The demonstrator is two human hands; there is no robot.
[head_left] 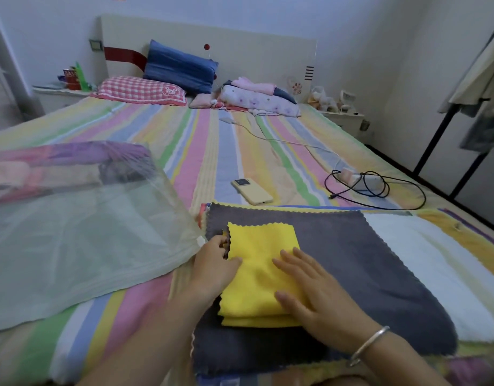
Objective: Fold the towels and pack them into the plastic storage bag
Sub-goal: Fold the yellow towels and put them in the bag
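One folded yellow towel [261, 271] lay on a spread grey towel [365, 274]. Its long axis ran away from the person toward the headboard, with its stacked layers showing at the near end and its zigzag hem at the far end. The right hand [315, 291] lay flat on it, fingers straight, pressing down. The left hand [215, 263] pinched its left edge, fingers curled and thumb on top.

Just left of the yellow towel lay the plastic storage bag [87, 232], with folded cloth already deep inside. Right of the yellow towel, a white towel [435, 260] showed beyond the grey one. Beyond the yellow towel lay a phone [251, 190].

Lifting the yellow towel by that one edge would likely let its layers fall open. The curled fingers might also catch the grey towel's hem and drag it along. The bag's slack mouth could snag the fold.
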